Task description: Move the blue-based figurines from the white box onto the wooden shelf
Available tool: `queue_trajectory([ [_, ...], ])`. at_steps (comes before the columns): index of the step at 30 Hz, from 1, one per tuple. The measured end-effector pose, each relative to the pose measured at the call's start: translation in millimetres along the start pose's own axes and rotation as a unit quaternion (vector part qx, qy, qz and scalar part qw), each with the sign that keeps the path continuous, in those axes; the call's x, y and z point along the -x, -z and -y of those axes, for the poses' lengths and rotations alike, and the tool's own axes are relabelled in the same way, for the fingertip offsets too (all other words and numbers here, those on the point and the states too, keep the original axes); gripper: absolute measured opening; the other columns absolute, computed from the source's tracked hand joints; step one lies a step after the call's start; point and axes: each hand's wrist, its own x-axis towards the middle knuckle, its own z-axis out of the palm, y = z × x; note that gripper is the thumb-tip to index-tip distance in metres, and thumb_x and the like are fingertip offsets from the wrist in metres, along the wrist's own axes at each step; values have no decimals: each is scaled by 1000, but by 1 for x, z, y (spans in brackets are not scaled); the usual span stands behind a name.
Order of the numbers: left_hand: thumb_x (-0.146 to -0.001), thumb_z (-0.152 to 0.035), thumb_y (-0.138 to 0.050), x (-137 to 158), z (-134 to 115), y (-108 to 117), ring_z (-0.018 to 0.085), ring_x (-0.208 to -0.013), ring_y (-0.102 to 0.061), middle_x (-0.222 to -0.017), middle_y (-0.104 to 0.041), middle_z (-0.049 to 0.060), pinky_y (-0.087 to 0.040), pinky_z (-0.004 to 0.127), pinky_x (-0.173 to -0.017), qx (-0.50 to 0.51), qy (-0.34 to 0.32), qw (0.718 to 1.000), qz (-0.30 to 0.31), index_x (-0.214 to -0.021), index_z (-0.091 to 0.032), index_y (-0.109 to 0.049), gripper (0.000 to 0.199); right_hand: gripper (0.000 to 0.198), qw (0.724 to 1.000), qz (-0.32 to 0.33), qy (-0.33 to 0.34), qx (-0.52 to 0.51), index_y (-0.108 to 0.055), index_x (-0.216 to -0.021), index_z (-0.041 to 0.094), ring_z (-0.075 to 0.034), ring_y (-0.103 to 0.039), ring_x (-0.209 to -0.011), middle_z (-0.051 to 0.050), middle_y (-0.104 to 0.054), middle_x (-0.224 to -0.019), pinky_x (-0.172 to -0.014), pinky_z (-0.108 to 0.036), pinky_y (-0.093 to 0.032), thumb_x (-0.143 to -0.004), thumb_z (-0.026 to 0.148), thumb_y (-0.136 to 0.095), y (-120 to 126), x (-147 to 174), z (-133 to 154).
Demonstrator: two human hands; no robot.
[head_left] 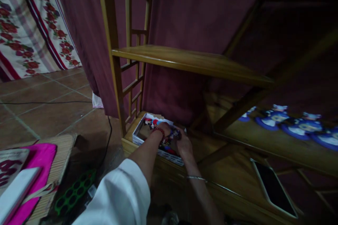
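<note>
My left fingers [168, 127] and right fingers [182, 140], grasp unclear, meet over a shallow white cardboard box [137, 140]; a brown wooden shelf [185, 61] overhangs.

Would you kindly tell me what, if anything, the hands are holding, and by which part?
A small dark item shows between the left hand and right hand at the white box; blur and overlap hide whether, or where, either grips it.
</note>
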Motion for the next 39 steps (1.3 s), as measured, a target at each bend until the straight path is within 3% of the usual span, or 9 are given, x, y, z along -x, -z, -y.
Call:
queue_trajectory([
  [4, -70, -17, -59, 9, 13, -7, 18, -81, -58, -85, -62, 8, -46, 24, -64, 55, 47, 997, -23, -83, -15, -61, 13, 41, 1000, -11, -27, 9, -48, -114, 24, -16, -57, -90, -4, -61, -100, -78, -26, -43, -73, 18, -45, -2, -1, 0],
  [8, -69, -11, -55, 18, 28, -6, 16, -69, -59, -78, -63, 7, -45, 23, -54, 116, 86, 989, -41, -84, -14, -59, 17, 43, 1000, -6, -24, -1, -47, -115, 22, -16, -56, -91, -4, -59, -101, -79, -26, -42, -73, 19, -46, -4, -1, 0],
  [12, -70, -14, -57, 22, 30, -2, 11, -66, -58, -79, -63, 4, -44, 18, -54, 181, 95, 978, -45, -89, -16, -56, 19, 44, 999, 0, -34, -10, -46, -116, 24, -15, -56, -92, -3, -60, -101, -80, -25, -42, -73, 17, -45, -5, 0, -1],
  [18, -60, -7, -65, 26, 30, 4, 7, -48, -52, -63, -61, 1, -39, 15, -43, 331, 119, 935, -48, -80, -14, -58, 22, 43, 999, 6, -30, -22, -47, -115, 23, -15, -57, -89, -3, -60, -99, -80, -26, -42, -73, 18, -46, -4, 1, -2],
  [29, -80, -18, -45, 32, 21, 16, 18, -78, -62, -83, -61, 11, -52, 30, -68, 429, 77, 900, 5, -84, -13, -51, 9, 41, 999, 6, -36, -34, -48, -114, 24, -15, -57, -86, -2, -61, -96, -78, -25, -42, -74, 18, -45, 2, 3, 1],
  [35, -82, -16, -39, 40, 14, 17, 19, -82, -62, -84, -62, 13, -51, 34, -74, 488, 89, 868, 9, -84, -11, -51, 13, 41, 998, 9, -42, -36, -47, -115, 25, -16, -58, -87, -3, -61, -96, -78, -26, -42, -74, 19, -46, 3, 2, 4],
  [39, -82, -17, -40, 41, 15, 18, 20, -80, -62, -84, -63, 14, -51, 35, -73, 488, 106, 866, -4, -87, -10, -52, 15, 40, 999, 3, -44, -32, -47, -114, 26, -16, -57, -89, -2, -60, -100, -79, -26, -42, -74, 20, -47, 3, 2, 5],
])
